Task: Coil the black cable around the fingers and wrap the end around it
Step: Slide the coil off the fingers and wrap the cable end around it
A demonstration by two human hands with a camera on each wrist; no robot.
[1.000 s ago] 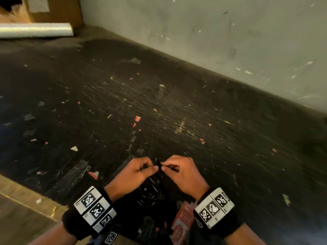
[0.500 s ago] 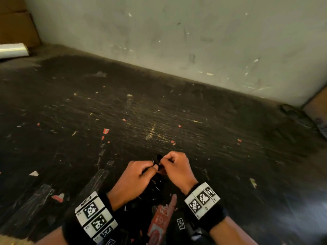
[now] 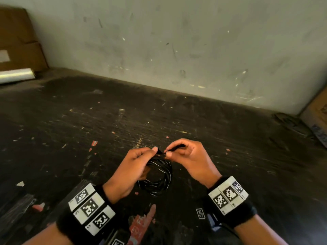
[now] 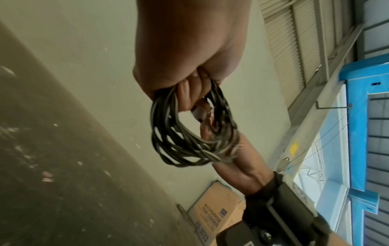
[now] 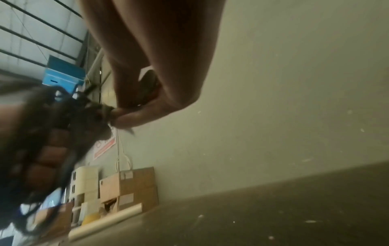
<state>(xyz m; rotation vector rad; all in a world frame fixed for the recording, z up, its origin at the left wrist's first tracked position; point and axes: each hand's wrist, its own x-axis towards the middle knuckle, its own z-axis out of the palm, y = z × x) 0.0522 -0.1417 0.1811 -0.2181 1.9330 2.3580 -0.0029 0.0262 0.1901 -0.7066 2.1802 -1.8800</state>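
Note:
The black cable [image 3: 159, 175] hangs as a round coil of several loops between my two hands, above the dark table. My left hand [image 3: 134, 167] grips the coil at its top left, fingers curled through the loops; in the left wrist view the coil [image 4: 189, 138] dangles from those fingers. My right hand [image 3: 184, 154] pinches the cable's end at the top of the coil between thumb and forefinger, right against the left fingertips. In the right wrist view the pinch [image 5: 120, 114] meets the blurred dark coil [image 5: 69, 119].
The dark, scratched table [image 3: 88, 129] is littered with small paper scraps and runs back to a pale wall [image 3: 177, 50]. Cardboard boxes [image 3: 17, 41] and a plastic-film roll [image 3: 16, 77] sit far left; another box [image 3: 316, 114] stands at the right edge.
Both hands have lifted away from me, and the coil now hangs open and plainly visible below them. The head view has swung to the right.

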